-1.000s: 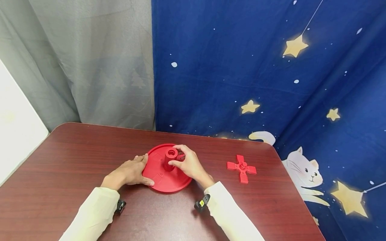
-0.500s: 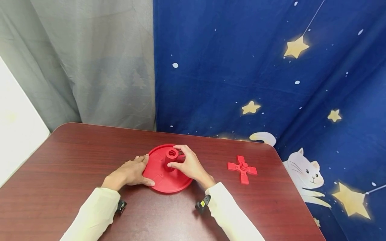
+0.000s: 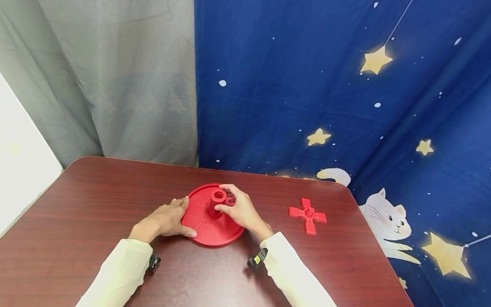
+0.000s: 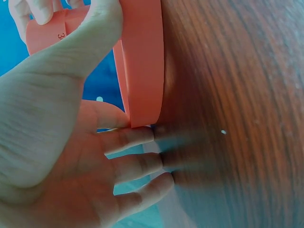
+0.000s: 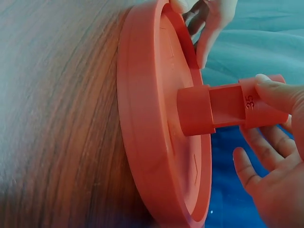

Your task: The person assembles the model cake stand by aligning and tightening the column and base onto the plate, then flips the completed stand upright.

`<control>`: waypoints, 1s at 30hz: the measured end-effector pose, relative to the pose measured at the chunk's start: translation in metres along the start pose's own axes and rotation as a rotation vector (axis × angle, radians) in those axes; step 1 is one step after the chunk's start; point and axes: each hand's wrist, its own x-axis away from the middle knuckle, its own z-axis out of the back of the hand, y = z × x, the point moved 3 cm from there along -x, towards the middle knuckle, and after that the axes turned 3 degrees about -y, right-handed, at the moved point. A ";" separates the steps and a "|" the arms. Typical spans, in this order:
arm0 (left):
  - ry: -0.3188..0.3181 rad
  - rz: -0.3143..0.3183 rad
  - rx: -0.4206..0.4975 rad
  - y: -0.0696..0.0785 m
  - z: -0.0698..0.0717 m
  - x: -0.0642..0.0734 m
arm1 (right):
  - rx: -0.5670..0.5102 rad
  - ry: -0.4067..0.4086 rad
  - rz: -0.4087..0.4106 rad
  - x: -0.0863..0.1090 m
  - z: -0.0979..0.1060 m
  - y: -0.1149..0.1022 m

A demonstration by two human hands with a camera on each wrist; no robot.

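Brown table (image 3: 96, 196); left hand (image 3: 170, 218) splayed against red dish (image 3: 216, 233); right hand (image 3: 242, 209) gripping upright tube (image 3: 214, 205).

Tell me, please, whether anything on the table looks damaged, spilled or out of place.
Nothing stands out. The red column, held by the right hand, stands upright on the round red base, which the left hand touches. The red cross-shaped piece lies apart, and no break or spill shows.
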 end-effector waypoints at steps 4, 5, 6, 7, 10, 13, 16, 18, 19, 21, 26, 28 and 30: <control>-0.005 0.003 0.002 0.000 -0.001 0.000 | 0.007 0.021 -0.018 0.000 -0.002 0.000; -0.006 0.004 0.002 0.000 -0.001 0.000 | 0.010 0.027 -0.022 0.000 -0.002 0.001; -0.006 0.003 0.001 0.000 -0.001 0.000 | 0.012 0.034 -0.025 0.000 -0.002 0.001; -0.005 0.003 0.001 0.000 0.000 0.000 | 0.016 0.041 -0.029 0.000 -0.003 0.001; -0.005 0.004 0.002 0.000 0.001 0.000 | 0.029 0.055 -0.038 0.000 -0.003 0.001; -0.007 0.006 0.003 0.000 0.001 0.000 | 0.042 0.063 -0.045 0.001 -0.004 0.001; -0.007 0.007 0.001 0.000 0.001 0.000 | 0.051 0.064 -0.043 0.001 -0.004 0.001; -0.005 0.006 0.000 0.001 0.001 0.000 | 0.053 0.063 -0.041 0.001 -0.004 0.001; -0.004 0.006 -0.001 0.001 0.001 0.000 | 0.052 0.060 -0.041 0.001 -0.004 0.001; -0.003 0.005 0.002 0.001 0.001 0.000 | 0.054 0.050 -0.034 0.001 -0.003 0.001; -0.008 0.006 0.009 0.001 0.001 0.000 | 0.024 0.022 -0.005 0.003 0.006 0.004; -0.007 0.006 0.008 0.001 0.001 0.000 | 0.002 0.026 0.015 0.004 0.012 0.007; -0.005 0.006 0.007 0.001 0.002 0.001 | -0.009 0.042 0.041 0.006 0.021 0.012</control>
